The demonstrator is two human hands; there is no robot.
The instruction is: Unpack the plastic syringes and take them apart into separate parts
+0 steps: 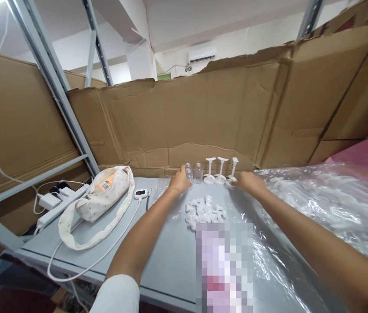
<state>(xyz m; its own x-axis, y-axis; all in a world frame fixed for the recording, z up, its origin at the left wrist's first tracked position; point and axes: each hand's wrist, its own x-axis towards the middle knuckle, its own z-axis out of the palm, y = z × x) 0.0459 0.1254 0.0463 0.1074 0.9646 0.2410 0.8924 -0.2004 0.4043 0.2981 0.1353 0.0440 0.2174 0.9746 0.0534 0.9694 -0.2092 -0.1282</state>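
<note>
At the back of the table, my left hand point(179, 181) has its fingers closed around a small clear plastic bottle point(189, 173). A second clear bottle point(198, 173) stands just right of it. Three white plastic pieces, each with a round base, a thin stem and a curved top, stand in a row further right. My right hand point(250, 183) has its fingertips at the base of the rightmost white piece point(234, 167), apparently gripping it; the fingertips are partly hidden. In front of the row lies a pile of small white plastic parts point(204, 212).
Clear plastic bags of white parts point(317, 208) cover the right side. A floral cloth bag point(105, 195), a small white device point(140, 194) with a cable and a power strip point(61, 206) lie left. Cardboard point(187, 117) walls the back. A blurred patch hides the front.
</note>
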